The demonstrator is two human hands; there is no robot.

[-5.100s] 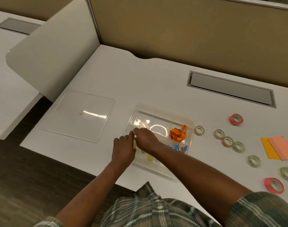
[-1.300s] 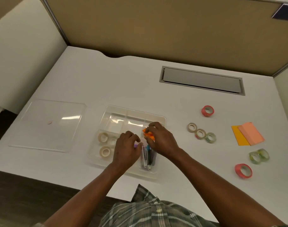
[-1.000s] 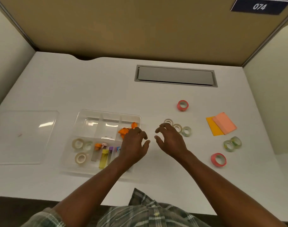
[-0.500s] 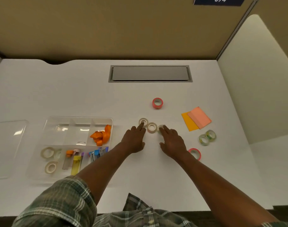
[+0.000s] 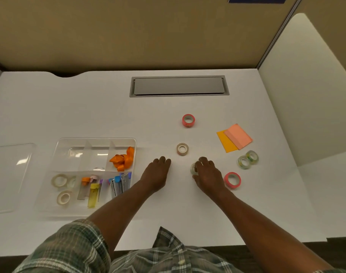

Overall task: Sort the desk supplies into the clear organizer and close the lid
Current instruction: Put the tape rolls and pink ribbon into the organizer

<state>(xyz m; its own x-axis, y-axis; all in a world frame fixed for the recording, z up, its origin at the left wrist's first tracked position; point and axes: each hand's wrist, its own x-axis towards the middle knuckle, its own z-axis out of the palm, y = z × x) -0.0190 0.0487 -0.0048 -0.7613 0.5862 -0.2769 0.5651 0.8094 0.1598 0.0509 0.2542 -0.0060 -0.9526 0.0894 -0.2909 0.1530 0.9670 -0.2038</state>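
At the far left of the frame the clear lid [image 5: 8,174] lay flat on the white tabletop [image 5: 89,111], apart from the clear organizer [image 5: 93,141], so closing was not yet done. The organizer stood in the lower left, partly filled: three pale tape rolls [image 5: 58,180] in its near-left compartment, a yellow highlighter [image 5: 93,195] with other pens beside them, blue-handled clips or staplers [image 5: 119,183] at its near right, and an orange ribbon [image 5: 124,158] in the far-right compartment; the two far-left compartments looked empty. Just right of the organizer the left hand [image 5: 158,172] hovered palm down with the fingers curled under; its grip looked closed, but whether it enclosed a roll could not be told. A beige tape roll [image 5: 182,149] sat untouched just beyond the hands at centre frame, and a red tape roll [image 5: 188,120] lay farther up. The right hand [image 5: 208,173] had its grip closed on a small clear tape roll [image 5: 193,169], pinched at the fingertips low over the tabletop. A second red tape roll [image 5: 232,180] lay just beside that wrist. In the right of the frame the orange and pink sticky notes [image 5: 234,137] overlapped, with two green-patterned tape rolls [image 5: 248,159] touching each other below them. By my judgement the sorting was roughly half done: pens, clips, ribbon and some tape were in, while several rolls and the notes were left, then the lid.
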